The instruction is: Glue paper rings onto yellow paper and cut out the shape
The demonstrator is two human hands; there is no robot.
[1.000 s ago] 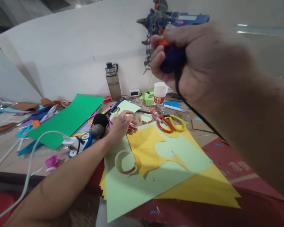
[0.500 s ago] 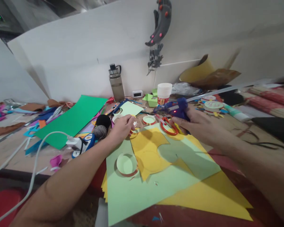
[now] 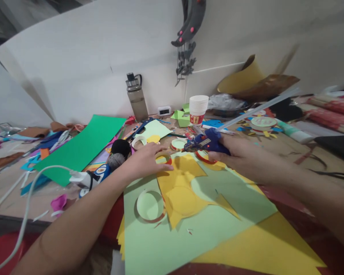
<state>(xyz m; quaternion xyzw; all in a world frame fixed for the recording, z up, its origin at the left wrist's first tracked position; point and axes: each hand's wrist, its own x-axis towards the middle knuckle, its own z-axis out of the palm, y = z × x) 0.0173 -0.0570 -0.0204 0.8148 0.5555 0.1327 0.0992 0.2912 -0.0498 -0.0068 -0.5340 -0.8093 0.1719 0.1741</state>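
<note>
Cups (image 3: 198,110) are standing behind the glue gun (image 3: 210,144); the right hand (image 3: 237,153) is gripping it. Left of it, the left hand (image 3: 143,159) is curving, thumb and fingers apart, around a paper ring (image 3: 169,160).

You're working in dim, flat light, the wall (image 3: 80,61) greying toward upper right. Soft shadows dull the yellow paper (image 3: 183,198) mid-frame; a red pinpoint (image 3: 208,146) glows on your glue gun (image 3: 213,140). Fine detail smears, and distortion bows the wall's top edge, upper left.
</note>
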